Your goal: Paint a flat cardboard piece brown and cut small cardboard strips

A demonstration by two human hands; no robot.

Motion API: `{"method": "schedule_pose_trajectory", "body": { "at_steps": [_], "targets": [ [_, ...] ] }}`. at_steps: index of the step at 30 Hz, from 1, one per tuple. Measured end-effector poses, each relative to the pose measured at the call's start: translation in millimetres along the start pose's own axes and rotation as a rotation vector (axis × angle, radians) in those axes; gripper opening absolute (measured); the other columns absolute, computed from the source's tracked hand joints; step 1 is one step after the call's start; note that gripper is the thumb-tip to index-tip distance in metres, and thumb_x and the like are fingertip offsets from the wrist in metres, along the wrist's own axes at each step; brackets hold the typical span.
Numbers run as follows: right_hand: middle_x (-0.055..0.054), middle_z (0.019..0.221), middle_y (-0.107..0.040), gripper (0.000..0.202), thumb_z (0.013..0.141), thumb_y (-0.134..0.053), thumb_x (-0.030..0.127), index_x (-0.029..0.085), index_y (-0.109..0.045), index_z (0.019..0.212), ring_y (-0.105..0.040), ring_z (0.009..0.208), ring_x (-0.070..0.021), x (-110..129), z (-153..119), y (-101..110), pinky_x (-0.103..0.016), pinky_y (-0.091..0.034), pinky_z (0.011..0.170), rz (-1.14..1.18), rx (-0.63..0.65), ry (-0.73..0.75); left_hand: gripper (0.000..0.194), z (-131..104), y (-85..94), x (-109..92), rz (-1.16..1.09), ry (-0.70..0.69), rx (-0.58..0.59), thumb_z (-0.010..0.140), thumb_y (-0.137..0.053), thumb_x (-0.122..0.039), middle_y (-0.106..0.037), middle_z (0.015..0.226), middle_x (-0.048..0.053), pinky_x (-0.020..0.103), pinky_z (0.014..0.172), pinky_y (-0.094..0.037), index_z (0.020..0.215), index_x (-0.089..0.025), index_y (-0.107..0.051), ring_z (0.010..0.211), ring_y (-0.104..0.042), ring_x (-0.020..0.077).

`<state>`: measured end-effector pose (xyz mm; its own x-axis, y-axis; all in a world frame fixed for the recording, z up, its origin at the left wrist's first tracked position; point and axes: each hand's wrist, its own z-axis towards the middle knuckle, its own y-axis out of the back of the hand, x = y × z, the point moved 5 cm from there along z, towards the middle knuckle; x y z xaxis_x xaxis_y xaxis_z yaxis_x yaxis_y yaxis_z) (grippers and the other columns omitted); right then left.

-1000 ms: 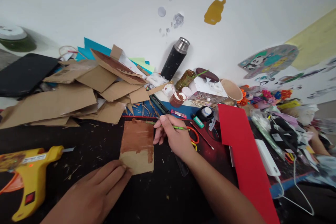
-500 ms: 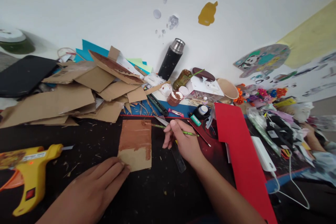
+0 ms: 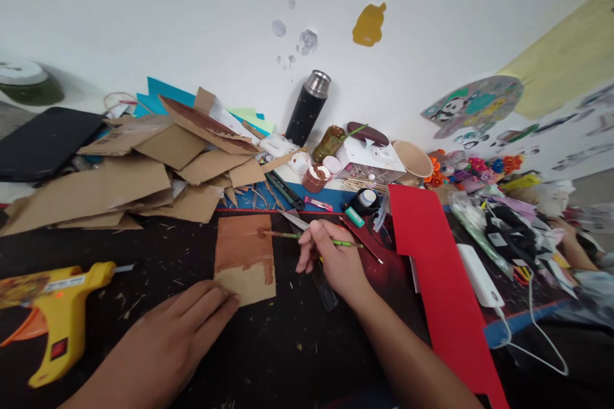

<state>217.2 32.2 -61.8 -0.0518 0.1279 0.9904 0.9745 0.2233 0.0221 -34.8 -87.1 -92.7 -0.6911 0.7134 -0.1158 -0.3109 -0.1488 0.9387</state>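
Note:
A rectangular piece of cardboard (image 3: 244, 284) lies on the dark tabletop. Wet-looking brown paint covers its upper part, and its lower strip is bare. My left hand (image 3: 192, 316) has its fingers drawn together on the lower left corner, holding the piece against the table. A thin green-handled paintbrush (image 3: 283, 234) is pinched in my right hand (image 3: 333, 252). The brush's brown tip touches the painted area near the right edge. Beneath my right hand, partly hidden, are a pointed metal blade (image 3: 293, 220) and a dark flat strip (image 3: 325, 291).
A yellow glue gun (image 3: 62, 313) lies at left, below piled cardboard scraps (image 3: 110, 185). An open brown paint jar (image 3: 315, 180), a utility knife (image 3: 285, 190) and a black thermos (image 3: 307, 112) stand or lie behind. Red sheet (image 3: 426, 268) and white power strip (image 3: 480, 275) are at right.
The brush tip has shifted slightly down on the painted cardboard. The whole view has moved a little; both hands keep their hold.

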Motion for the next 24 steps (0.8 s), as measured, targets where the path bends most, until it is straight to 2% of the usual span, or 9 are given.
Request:
{"method": "schedule_pose_trajectory", "body": {
  "at_steps": [3, 8, 11, 15, 20, 24],
  "targets": [
    [0.002, 0.057, -0.069, 0.061, 0.103, -0.069, 0.080, 0.021, -0.070, 0.087, -0.072, 0.048, -0.0159, -1.1, -0.9, -0.9, -0.021, -0.050, 0.045, -0.006, 0.015, 0.004, 0.053, 1.5, -0.4, 2.1, -0.019, 0.026, -0.005, 0.098, -0.053, -0.003, -0.086, 0.123, 0.004, 0.032, 0.098, -0.067, 0.139, -0.025, -0.078, 0.114, -0.081, 0.0242],
    [0.002, 0.053, -0.067, 0.062, 0.103, -0.067, 0.080, 0.021, -0.070, 0.085, -0.070, 0.047, -0.0161, -3.3, -15.8, 8.9, -0.023, -0.051, 0.048, -0.007, 0.032, -0.047, 0.054, -2.1, -3.3, 5.6, -0.052, 0.043, 0.005, 0.101, -0.052, -0.006, -0.086, 0.126, 0.003, 0.033, 0.103, -0.066, 0.141, -0.028, -0.079, 0.116, -0.081, 0.0233],
    [0.002, 0.052, -0.067, 0.062, 0.103, -0.068, 0.080, 0.021, -0.070, 0.085, -0.071, 0.047, -0.0169, -5.0, -20.5, 13.0, -0.023, -0.052, 0.048, 0.005, 0.027, -0.069, 0.051, -5.7, -8.8, 3.5, -0.074, 0.099, 0.027, 0.104, -0.050, -0.010, -0.085, 0.130, 0.005, 0.037, 0.108, -0.066, 0.142, -0.029, -0.079, 0.122, -0.080, 0.0250],
    [0.000, 0.056, -0.069, 0.062, 0.102, -0.069, 0.080, 0.020, -0.071, 0.086, -0.072, 0.049, -0.0174, -5.4, -14.7, 13.1, -0.023, -0.051, 0.046, 0.003, -0.020, -0.034, 0.051, -6.7, -11.5, 0.2, -0.089, 0.191, -0.005, 0.107, -0.045, -0.012, -0.085, 0.127, 0.006, 0.040, 0.110, -0.065, 0.138, -0.029, -0.082, 0.124, -0.079, 0.0263],
    [0.000, 0.057, -0.070, 0.062, 0.101, -0.070, 0.080, 0.020, -0.071, 0.087, -0.073, 0.051, -0.0171, -3.5, -5.3, 11.4, -0.021, -0.051, 0.046, 0.003, -0.036, -0.001, 0.051, -3.2, -9.5, -0.1, -0.099, 0.171, -0.007, 0.108, -0.044, -0.010, -0.084, 0.123, 0.005, 0.036, 0.109, -0.063, 0.136, -0.030, -0.082, 0.120, -0.078, 0.0237],
    [0.000, 0.057, -0.070, 0.063, 0.100, -0.070, 0.081, 0.020, -0.071, 0.086, -0.073, 0.051, -0.0170, -0.9, -6.6, 14.9, -0.022, -0.052, 0.047, -0.017, -0.052, 0.010, 0.051, -6.7, -15.2, 2.7, -0.095, 0.172, -0.020, 0.108, -0.044, -0.011, -0.084, 0.124, 0.005, 0.038, 0.111, -0.062, 0.138, -0.030, -0.081, 0.122, -0.077, 0.0248]
  ]
}}
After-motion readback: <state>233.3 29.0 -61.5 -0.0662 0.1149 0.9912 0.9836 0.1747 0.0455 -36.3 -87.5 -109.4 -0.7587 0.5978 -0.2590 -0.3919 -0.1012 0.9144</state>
